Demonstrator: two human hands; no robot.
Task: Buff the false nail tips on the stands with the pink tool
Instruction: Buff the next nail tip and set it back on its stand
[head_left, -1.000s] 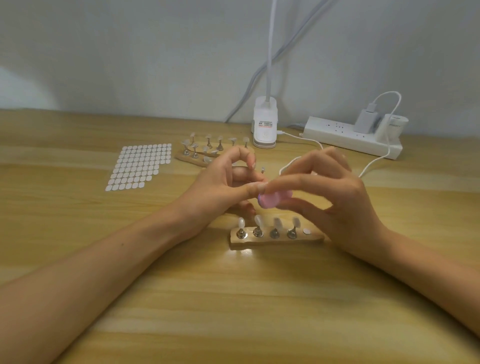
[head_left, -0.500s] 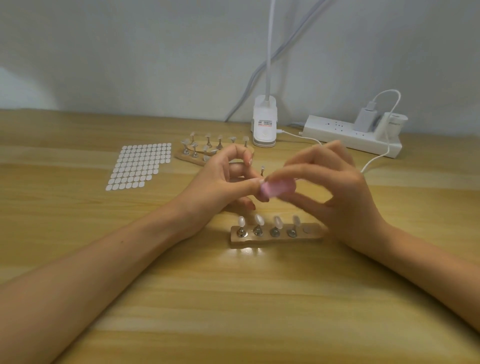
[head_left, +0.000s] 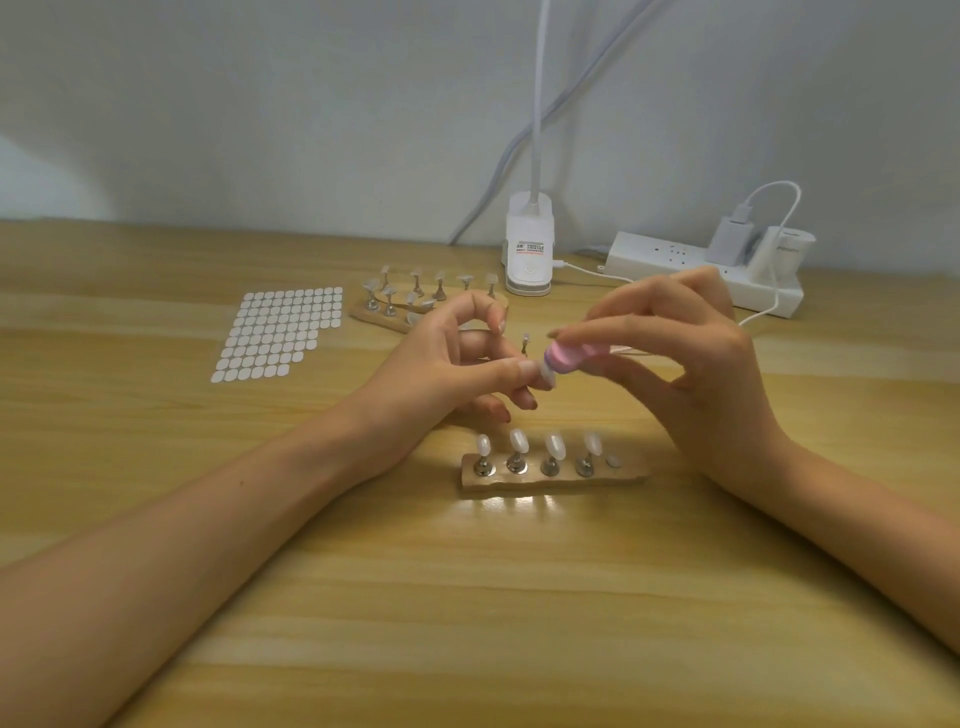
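Left hand (head_left: 452, 366) pinches a false nail tip (head_left: 546, 375) just above the near stand (head_left: 553, 479). Right hand (head_left: 696, 374) pinches the pink tool (head_left: 567, 356), touching that tip. Four tips (head_left: 555, 446) upright on the stand; second stand (head_left: 387, 321) behind it on the counter (head_left: 467, 623).

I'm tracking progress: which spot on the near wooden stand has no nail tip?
The rightmost spot on the near stand: it is bare and flat, while the four spots to its left each carry a nail tip.
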